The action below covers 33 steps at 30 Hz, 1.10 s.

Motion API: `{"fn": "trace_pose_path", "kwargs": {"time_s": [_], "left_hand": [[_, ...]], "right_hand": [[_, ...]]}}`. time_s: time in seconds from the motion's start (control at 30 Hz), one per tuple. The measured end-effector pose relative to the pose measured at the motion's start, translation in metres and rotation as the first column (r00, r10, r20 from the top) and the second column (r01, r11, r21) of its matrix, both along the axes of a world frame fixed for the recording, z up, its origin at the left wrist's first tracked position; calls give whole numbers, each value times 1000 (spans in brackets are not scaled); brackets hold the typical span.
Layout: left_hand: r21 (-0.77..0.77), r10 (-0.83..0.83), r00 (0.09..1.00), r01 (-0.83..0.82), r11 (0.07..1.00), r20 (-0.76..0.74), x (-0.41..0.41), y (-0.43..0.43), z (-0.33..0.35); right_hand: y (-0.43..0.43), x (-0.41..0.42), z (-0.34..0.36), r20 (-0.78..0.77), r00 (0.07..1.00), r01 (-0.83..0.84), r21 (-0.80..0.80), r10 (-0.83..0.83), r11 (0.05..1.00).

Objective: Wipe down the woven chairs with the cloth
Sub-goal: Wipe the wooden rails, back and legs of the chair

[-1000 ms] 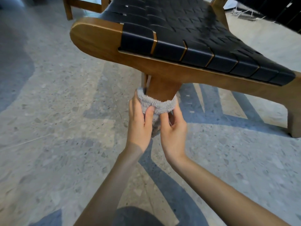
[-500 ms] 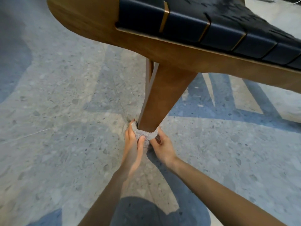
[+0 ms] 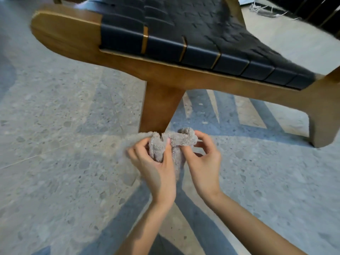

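While gripping bunched cloth (image 3: 181,139) in curled left hand (image 3: 156,168), pinching its other end in right hand (image 3: 204,164), thumb to fingers; holding it low over floor (image 3: 55,162), at foot of leg (image 3: 160,107); beyond, chair (image 3: 184,39), seat woven black.

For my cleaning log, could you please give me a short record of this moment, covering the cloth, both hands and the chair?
cloth: grey, bunched, held low by the foot of the chair leg; contact with the leg unclear
left hand: fingers curled round the cloth
right hand: pinches the cloth's other end
woven seat: black straps, untouched
wooden frame: brown, carries the seat
floor: speckled grey stone
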<state>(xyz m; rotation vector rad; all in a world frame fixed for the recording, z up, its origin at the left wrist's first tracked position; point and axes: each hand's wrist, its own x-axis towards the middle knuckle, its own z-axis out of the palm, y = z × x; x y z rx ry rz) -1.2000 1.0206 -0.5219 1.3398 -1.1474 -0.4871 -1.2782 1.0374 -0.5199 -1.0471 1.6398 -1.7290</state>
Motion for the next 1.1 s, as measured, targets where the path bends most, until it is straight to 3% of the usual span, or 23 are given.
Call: {"fn": "trace_pose_path", "kwargs": {"time_s": [0.17, 0.33, 0.5, 0.67, 0.73, 0.9, 1.1], "left_hand": [[295, -44, 957, 133, 946, -288, -93, 21, 43], [348, -180, 912, 315, 883, -368, -164, 29, 83], [408, -211, 788, 504, 762, -579, -221, 41, 106], [453, 53, 701, 399, 797, -711, -259, 27, 124], [446, 83, 673, 388, 806, -735, -268, 26, 119], [392, -29, 671, 468, 792, -741, -286, 29, 89], [313, -182, 685, 531, 787, -705, -333, 32, 59]], "right_hand": [[35, -59, 31, -171, 945, 261, -114, -277, 959], [55, -115, 67, -159, 884, 406, -208, -440, 890], [57, -171, 90, -178, 783, 552, -246, -597, 797], [40, -221, 94, -55, 821, 540, -250, -568, 804], [32, -233, 94, -56, 844, 503, -263, -534, 823], [31, -258, 75, -273, 817, 447, -257, -508, 857], [35, -313, 52, -387, 845, 339, -149, -370, 929]]}}
